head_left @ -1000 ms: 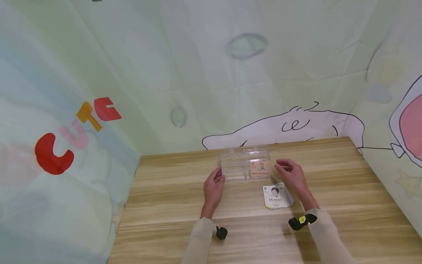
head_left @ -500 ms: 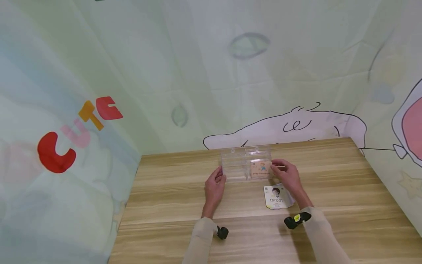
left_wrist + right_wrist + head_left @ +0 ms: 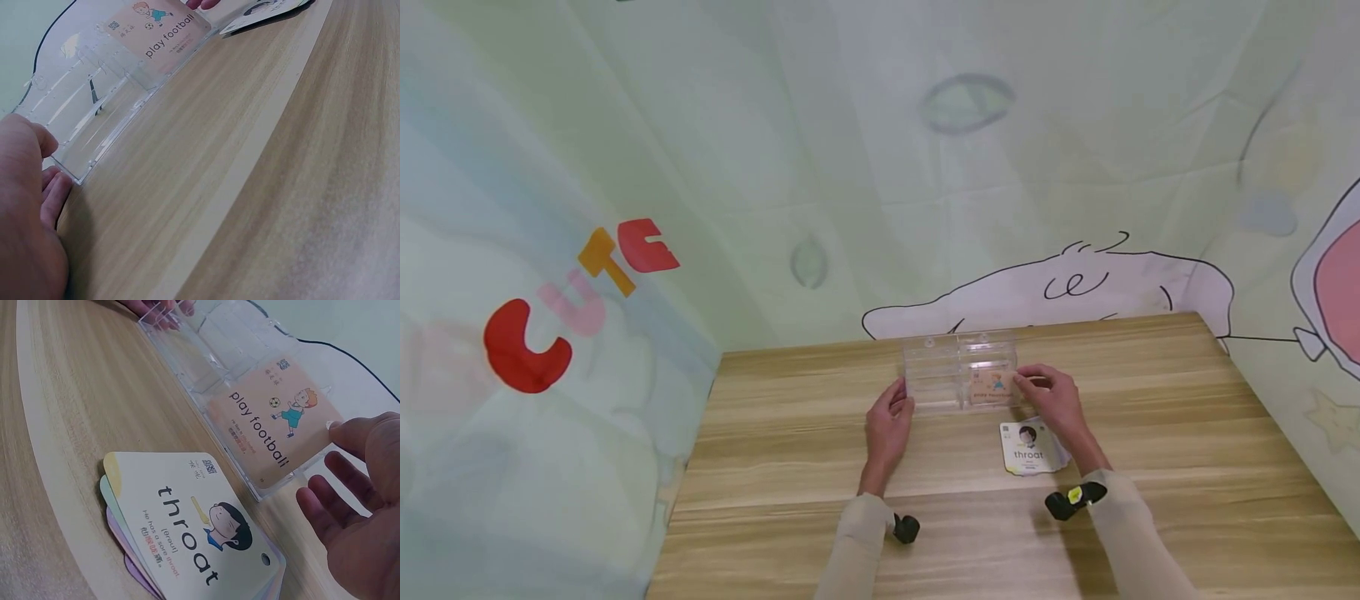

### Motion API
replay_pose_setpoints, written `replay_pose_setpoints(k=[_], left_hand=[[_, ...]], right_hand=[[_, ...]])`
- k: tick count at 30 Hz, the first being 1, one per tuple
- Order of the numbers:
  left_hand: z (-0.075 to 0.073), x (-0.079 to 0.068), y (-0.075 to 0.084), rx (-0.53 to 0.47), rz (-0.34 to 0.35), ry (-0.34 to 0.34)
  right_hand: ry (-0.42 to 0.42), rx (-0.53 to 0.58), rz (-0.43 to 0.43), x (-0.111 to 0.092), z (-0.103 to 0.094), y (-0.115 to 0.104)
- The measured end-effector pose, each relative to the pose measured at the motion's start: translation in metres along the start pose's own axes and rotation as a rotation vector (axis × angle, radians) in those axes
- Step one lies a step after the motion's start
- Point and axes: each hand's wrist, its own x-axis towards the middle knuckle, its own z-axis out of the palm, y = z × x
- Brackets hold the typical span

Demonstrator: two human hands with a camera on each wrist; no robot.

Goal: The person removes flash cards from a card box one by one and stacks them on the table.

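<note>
A clear plastic card rack (image 3: 931, 373) stands near the back of the table, with stepped compartments in two columns. In its front right compartment leans an orange "play football" card (image 3: 275, 425). My left hand (image 3: 887, 425) grips the rack's left edge, thumb in front and fingers behind in the left wrist view. At the rack's right side is my right hand (image 3: 1054, 402); its thumb touches the card's right edge, while the other fingers are loosely bent, apart from the card. A stack of cards (image 3: 194, 525), topped by "throat", lies below the right hand.
The wood-grain table (image 3: 775, 458) meets a printed cloth backdrop (image 3: 850, 167) close behind the rack. To the left hangs cloth with large coloured letters. A black wrist camera (image 3: 1075, 500) sits on the right forearm, near the card stack.
My right hand has moved left from beside the rack onto the card's right edge. The "play football" card now sits slightly lower in its compartment. The left hand has kept its grip.
</note>
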Motion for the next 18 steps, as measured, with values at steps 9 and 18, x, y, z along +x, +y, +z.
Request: replay_pose_setpoints(k=[9, 18], left_hand=[[0.0, 0.0, 0.001, 0.015, -0.028, -0.009], [0.0, 0.0, -0.001, 0.003, 0.002, -0.023]], right_hand=[[0.028, -0.022, -0.071, -0.002, -0.003, -0.007], [0.004, 0.05, -0.1, -0.005, -0.012, -0.013]])
